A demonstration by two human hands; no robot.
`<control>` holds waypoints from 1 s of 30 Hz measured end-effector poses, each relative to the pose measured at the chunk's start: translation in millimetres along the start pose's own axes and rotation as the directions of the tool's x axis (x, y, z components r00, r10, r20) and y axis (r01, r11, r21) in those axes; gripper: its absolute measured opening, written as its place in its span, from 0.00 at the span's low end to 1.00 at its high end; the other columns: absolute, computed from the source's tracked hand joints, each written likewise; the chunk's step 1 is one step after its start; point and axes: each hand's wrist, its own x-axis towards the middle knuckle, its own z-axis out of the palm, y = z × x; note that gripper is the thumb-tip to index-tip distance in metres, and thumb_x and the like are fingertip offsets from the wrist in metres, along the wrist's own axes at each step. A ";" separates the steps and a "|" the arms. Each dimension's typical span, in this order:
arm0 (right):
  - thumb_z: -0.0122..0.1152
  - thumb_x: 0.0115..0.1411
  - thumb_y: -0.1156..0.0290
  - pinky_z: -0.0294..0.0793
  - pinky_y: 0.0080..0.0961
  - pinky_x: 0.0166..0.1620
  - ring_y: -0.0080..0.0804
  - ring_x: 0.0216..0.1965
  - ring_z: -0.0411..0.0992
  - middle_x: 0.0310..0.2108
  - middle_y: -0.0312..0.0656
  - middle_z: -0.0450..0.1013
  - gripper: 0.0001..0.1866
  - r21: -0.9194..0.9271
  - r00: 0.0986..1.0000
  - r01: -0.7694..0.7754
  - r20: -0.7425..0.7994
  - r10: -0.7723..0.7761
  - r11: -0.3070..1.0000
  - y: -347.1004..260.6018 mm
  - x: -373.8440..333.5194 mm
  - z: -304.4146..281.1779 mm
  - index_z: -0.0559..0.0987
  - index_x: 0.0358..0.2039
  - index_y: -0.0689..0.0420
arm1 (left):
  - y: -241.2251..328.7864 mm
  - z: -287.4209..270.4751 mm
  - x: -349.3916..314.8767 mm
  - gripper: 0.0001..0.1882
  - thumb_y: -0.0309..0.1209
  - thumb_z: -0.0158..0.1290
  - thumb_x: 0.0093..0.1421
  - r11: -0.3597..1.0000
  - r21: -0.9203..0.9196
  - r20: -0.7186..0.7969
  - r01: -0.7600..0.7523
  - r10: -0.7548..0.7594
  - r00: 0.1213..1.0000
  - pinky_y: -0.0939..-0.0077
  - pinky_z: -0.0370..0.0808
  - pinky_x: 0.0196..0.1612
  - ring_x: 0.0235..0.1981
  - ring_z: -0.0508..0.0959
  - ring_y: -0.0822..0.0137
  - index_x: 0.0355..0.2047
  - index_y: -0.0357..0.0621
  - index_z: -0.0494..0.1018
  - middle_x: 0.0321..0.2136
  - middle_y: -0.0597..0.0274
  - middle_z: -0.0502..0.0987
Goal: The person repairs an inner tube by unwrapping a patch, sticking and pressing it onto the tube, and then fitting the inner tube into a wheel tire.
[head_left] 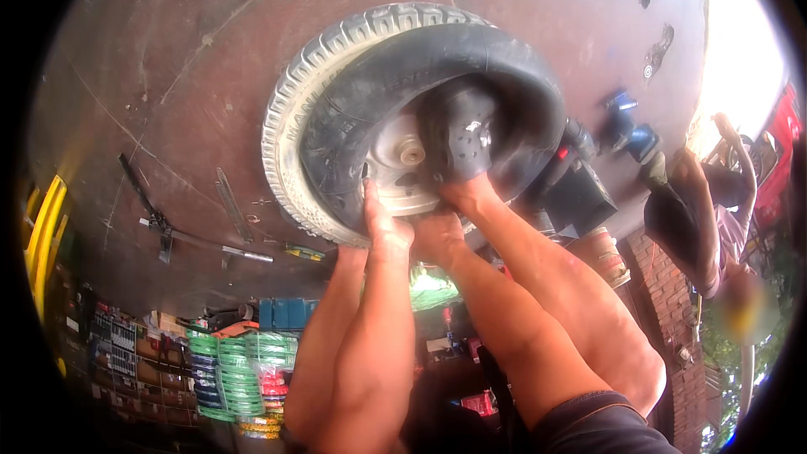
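A motorcycle tyre (284, 130) with a knobbly tread lies on the floor around a metal wheel rim (409, 151). A black inner tube (437, 55) bulges out over the tyre's side and the rim. My left hand (385, 227) is at the near edge, its thumb stretched up along the tube beside the rim and its fingers out of sight below. Close on its right, my right hand (437, 235) is curled at the near edge of the wheel; its fingertips are hidden. My foot in a black clog (466, 134) presses on the right part of the wheel.
Left on the floor lie a dark metal tool (143, 189), a flat bar (233, 204) and a yellow-green handled tool (303, 252). A black box (580, 197) and a blue tool (630, 130) stand right. Another person (714, 219) sits at far right. Coiled green packs (239, 370) stack lower left.
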 end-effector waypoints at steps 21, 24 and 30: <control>0.59 0.49 0.48 0.46 0.48 0.66 0.40 0.62 0.62 0.50 0.39 0.75 0.30 0.052 0.854 -0.037 0.520 0.004 0.998 4.7 35.8 -45.2 0.80 0.49 0.52 | 7.6 16.0 9.0 0.31 0.53 0.43 0.64 0.998 -0.051 -0.016 -0.048 0.047 0.999 0.52 0.60 0.62 0.57 0.67 0.54 0.59 0.43 0.63 0.56 0.53 0.68; 0.56 0.53 0.56 0.56 0.46 0.62 0.42 0.59 0.67 0.50 0.51 0.74 0.24 0.179 0.877 -0.039 0.478 -0.052 0.983 -16.4 17.8 -30.2 0.80 0.45 0.58 | 7.7 -6.2 -3.3 0.32 0.53 0.43 0.63 0.986 -0.052 -0.006 -0.156 0.156 0.988 0.52 0.60 0.62 0.57 0.66 0.53 0.60 0.44 0.62 0.57 0.53 0.67; 0.46 0.57 0.48 0.34 0.48 0.69 0.44 0.68 0.51 0.57 0.48 0.70 0.32 0.179 0.874 -0.098 0.487 -0.002 0.979 -8.9 29.5 -7.1 0.74 0.56 0.56 | 2.3 -10.3 18.6 0.35 0.56 0.43 0.63 0.995 -0.017 -0.048 -0.101 0.100 0.994 0.47 0.59 0.61 0.58 0.66 0.51 0.61 0.43 0.61 0.58 0.53 0.66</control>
